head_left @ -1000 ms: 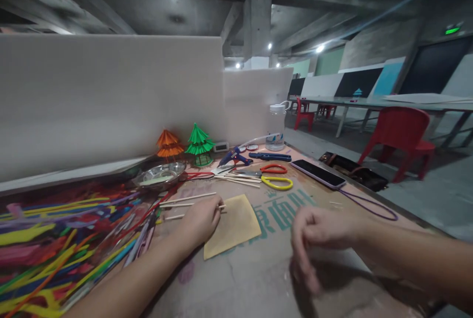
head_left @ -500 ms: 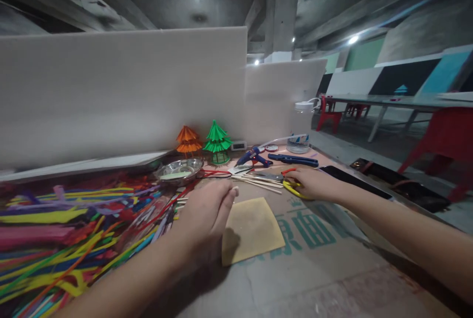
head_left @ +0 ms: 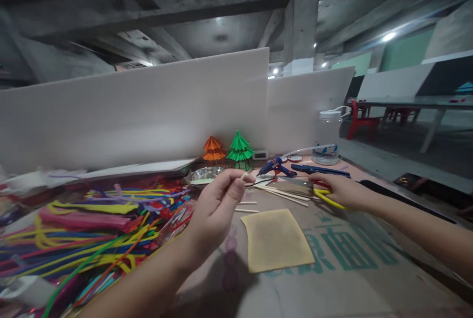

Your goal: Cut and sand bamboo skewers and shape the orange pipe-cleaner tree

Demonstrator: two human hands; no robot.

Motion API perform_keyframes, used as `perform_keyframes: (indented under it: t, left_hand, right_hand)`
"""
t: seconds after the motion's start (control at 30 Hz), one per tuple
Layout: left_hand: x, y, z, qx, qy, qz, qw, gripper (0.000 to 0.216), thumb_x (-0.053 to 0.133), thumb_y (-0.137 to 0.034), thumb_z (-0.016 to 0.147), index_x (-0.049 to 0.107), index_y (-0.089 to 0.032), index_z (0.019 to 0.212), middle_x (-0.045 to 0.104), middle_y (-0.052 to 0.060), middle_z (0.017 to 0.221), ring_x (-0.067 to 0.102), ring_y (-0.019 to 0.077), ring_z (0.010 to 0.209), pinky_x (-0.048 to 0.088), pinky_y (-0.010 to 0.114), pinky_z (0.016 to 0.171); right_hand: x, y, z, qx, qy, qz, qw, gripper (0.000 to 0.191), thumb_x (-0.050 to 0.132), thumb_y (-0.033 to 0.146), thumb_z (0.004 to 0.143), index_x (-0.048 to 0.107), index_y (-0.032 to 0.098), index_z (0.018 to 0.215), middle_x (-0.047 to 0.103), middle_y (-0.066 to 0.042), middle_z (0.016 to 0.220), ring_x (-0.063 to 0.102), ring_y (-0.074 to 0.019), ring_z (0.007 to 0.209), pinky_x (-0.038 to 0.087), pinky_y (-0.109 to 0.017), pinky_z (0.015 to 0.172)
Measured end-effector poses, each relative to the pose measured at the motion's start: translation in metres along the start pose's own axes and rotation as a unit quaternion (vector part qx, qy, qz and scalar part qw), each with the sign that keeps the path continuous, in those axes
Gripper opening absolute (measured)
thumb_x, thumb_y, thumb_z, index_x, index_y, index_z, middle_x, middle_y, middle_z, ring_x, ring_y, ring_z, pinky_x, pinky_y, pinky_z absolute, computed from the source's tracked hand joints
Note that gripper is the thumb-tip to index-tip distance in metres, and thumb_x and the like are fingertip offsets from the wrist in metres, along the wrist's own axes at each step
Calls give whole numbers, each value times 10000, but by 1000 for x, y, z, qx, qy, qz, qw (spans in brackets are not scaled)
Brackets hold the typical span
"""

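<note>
My left hand [head_left: 218, 205] is raised left of the sandpaper-like tan square [head_left: 279, 240], thumb and forefinger pinched on a thin pale stick [head_left: 244, 176]; only a short end shows. My right hand [head_left: 338, 191] is closed around the yellow handle of a pair of scissors [head_left: 330, 201], low over the cardboard. The blades point left and are blurred. Between the hands lie several thin wooden sticks [head_left: 283, 194], and two more sit just right of my left wrist.
Colourful pipe cleaners [head_left: 96, 229] heap up on the left. Behind stand a metal bowl [head_left: 205, 175], an orange paper tower [head_left: 214, 149], a green one [head_left: 239, 148], a blue glue gun [head_left: 276, 166], a dark-blue tool [head_left: 320, 170] and a plastic jar [head_left: 328, 136]. White boards [head_left: 155, 111] wall the back.
The view has swung left, so things sit further right in it. My left hand has turned thumb-side up, showing its pinch. My right hand has closed around the scissors and drawn them slightly nearer.
</note>
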State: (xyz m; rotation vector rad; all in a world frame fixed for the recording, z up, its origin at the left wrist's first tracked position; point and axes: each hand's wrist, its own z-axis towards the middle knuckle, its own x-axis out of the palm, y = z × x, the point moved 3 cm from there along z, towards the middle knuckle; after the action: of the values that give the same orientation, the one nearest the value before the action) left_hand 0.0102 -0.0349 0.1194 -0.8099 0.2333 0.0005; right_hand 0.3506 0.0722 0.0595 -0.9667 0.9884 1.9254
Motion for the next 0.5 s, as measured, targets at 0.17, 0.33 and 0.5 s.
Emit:
perform_keyframes:
  t: [0.17, 0.33, 0.5]
  left_hand:
    - [-3, -1, 0, 1, -9, -8, 1000, 201, 572, -394, 991, 671, -224, 1032, 570, -10, 794, 459, 106, 677, 365, 236, 622]
    - [-1, -2, -1, 10, -11, -16, 1000, 242, 516, -398, 1019, 686, -225, 1018, 530, -14, 748, 492, 118, 719, 395, 240, 681]
    - [-3, -5, -3, 37, -16, -1, 999, 263, 513, -395, 1022, 693, -224, 936, 590, 5, 863, 512, 119, 798, 411, 234, 735]
  right_hand:
    - [-20, 29, -3, -29, -45, 112, 992, 426, 643, 519, 824, 672, 199, 1103, 700, -60, 792, 656, -219, 661, 532, -332, 613]
    - [-54, 123, -3, -91, -7, 178, 980, 520, 635, 573, 832, 617, 173, 1163, 668, -92, 893, 637, -223, 745, 528, -341, 635]
    - [-62, 183, -7, -184, -49, 117, 975, 567, 675, 599, 817, 612, 167, 1180, 648, -109, 1010, 626, -254, 857, 502, -361, 705]
